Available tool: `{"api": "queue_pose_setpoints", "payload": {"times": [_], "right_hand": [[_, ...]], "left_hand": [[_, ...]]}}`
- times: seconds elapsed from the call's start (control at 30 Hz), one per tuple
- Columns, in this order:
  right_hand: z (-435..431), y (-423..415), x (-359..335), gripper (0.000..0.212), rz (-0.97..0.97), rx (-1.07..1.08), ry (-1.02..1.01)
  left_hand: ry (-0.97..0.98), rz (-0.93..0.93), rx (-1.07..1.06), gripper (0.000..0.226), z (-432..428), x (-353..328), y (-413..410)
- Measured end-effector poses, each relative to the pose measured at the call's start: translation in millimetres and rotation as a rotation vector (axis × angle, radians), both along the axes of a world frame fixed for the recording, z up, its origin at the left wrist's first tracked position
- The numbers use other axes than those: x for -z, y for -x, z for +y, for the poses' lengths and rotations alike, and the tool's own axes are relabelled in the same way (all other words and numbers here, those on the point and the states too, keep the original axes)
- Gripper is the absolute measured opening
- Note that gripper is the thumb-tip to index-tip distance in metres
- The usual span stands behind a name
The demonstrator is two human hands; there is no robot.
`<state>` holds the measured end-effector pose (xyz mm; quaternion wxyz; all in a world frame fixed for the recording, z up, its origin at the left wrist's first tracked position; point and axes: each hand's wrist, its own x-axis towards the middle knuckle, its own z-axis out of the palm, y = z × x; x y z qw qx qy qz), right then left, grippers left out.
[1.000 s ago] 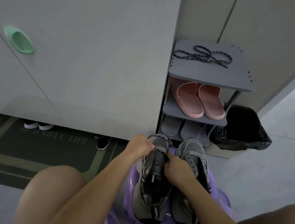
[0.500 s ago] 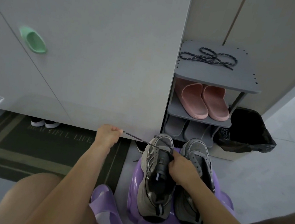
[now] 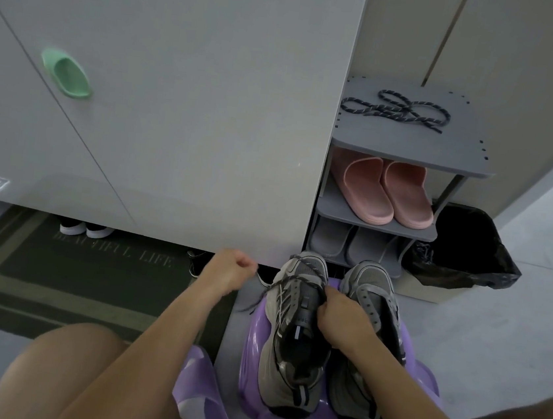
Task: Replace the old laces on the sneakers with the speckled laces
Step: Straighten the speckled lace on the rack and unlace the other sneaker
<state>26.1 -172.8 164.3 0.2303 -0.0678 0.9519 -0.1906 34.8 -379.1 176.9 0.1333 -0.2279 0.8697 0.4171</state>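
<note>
Eyes on the left sneaker (image 3: 289, 359), sitting toe-away on the purple stool (image 3: 252, 351) with the right sneaker (image 3: 371, 289) close alongside. I see the right hand (image 3: 341, 320) down on the left sneaker's tongue, fingers curled in, pinching the speckled lace (image 3: 296, 280) where it meets the shoe's throat. That lace runs slack across the front of the shoe and loops over the toe, and one loose end trails off the stool's left edge. Left hand (image 3: 230, 269) is out to the left of the toe, clear of the shoe, balled into a tight fist. I cannot tell whether the lace runs into that fist; the patch between hand and shoe is too dark to read. Right sneaker carries its grey laces (image 3: 373, 299), threaded up the front. Beyond the stool, a grey shoe rack (image 3: 413, 145) stands by the wall, and a second speckled lace (image 3: 396, 111) lies in loose loops on its top shelf. Pink slippers (image 3: 387, 192) sit on the shelf just below.
</note>
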Motion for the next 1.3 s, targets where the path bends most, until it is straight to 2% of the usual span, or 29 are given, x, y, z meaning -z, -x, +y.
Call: {"api": "queue_pose_setpoints", "payload": {"times": [0.13, 0.27, 0.37, 0.47, 0.67, 0.87, 1.03, 1.3], "right_hand": [[0.9, 1.1, 0.9, 0.032, -0.004, 0.005, -0.001], [-0.4, 1.9, 0.3, 0.033, -0.005, 0.008, -0.005], [-1.2, 0.9, -0.2, 0.033, -0.006, 0.006, -0.010], [-1.6, 1.0, -1.1, 0.032, 0.006, 0.002, -0.021], [-3.9, -0.3, -3.8, 0.030, -0.006, -0.005, -0.022], [-3.3, -0.1, -5.5, 0.036, -0.031, 0.011, -0.013], [-2.8, -0.5, -3.8, 0.033, -0.025, 0.009, -0.013], [-3.1, -0.5, -5.3, 0.034, -0.024, 0.000, -0.019]], "left_hand": [[0.012, 0.094, 0.251, 0.023, 39.2, -0.9, 3.0], [0.140, 0.157, 0.358, 0.020, 60.8, 7.4, 9.4], [0.157, 0.126, 0.325, 0.011, 63.0, 14.5, 14.7], [0.014, 0.049, 0.316, 0.012, 60.9, 14.4, 17.4], [0.015, -0.016, 0.326, 0.037, 53.4, 7.6, 15.4], [0.009, -0.062, 0.209, 0.023, 22.1, -6.0, 9.0], [0.018, -0.077, 0.115, 0.028, -2.3, -5.9, -0.2], [-0.021, -0.137, 0.151, 0.024, -10.1, -4.5, -15.8]]}}
